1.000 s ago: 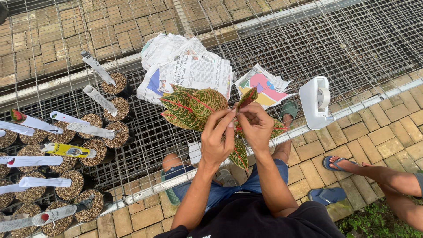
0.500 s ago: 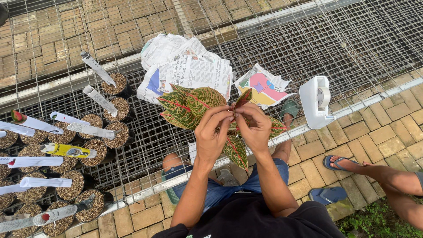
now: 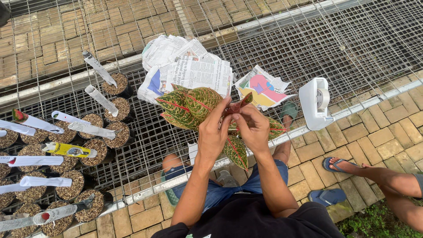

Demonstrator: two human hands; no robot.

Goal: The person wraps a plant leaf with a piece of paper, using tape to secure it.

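A plant with green leaves veined in red (image 3: 189, 105) is held over the wire mesh bench (image 3: 352, 48). My left hand (image 3: 212, 132) grips the leaves near their base, fingers curled round them. My right hand (image 3: 252, 125) pinches a small reddish leaf (image 3: 238, 105) that stands up between the two hands. One more leaf (image 3: 235, 152) hangs down below my hands. The stem and pot are hidden behind my hands.
Sheets of newspaper (image 3: 189, 70) lie on the mesh behind the plant, a coloured sheet (image 3: 262, 88) to their right. A white tape dispenser (image 3: 316, 103) sits at the bench edge. Several pots with paper-wrapped plants (image 3: 79, 132) stand at left. Another person's sandalled feet (image 3: 348, 165) rest on the brick paving.
My hands have drawn closer together around the small reddish leaf. The plant stays in about the same place.
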